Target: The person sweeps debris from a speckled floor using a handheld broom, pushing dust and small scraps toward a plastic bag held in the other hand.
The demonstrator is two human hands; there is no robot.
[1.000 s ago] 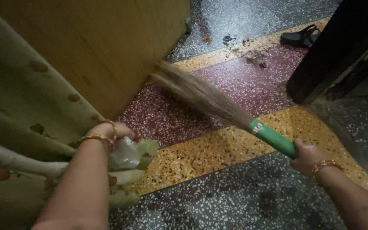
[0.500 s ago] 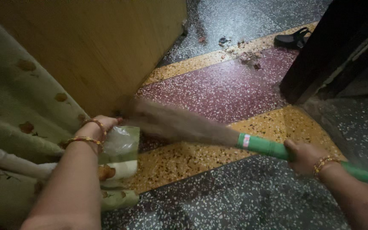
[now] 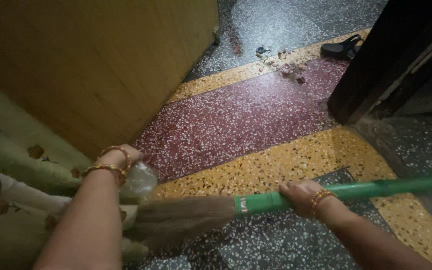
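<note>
My right hand [image 3: 298,196] grips the green handle of a grass broom [image 3: 356,191]. Its brown bristles [image 3: 178,219] lie low over the grey speckled floor, pointing left toward the curtain. My left hand [image 3: 118,159], with bangles on the wrist, holds back a pale green flowered curtain [image 3: 13,165] bunched with a piece of clear plastic [image 3: 140,181], beside a tall wooden panel [image 3: 101,60].
The terrazzo floor has red [image 3: 236,117], yellow and grey bands. A small heap of sweepings [image 3: 288,65] lies far up the floor near a black sandal [image 3: 343,47]. A dark door frame [image 3: 381,65] stands at the right.
The broom swung down and left, from the red band by the wooden panel to the grey floor near the curtain. My right hand moved left. The left hand keeps hold of the curtain.
</note>
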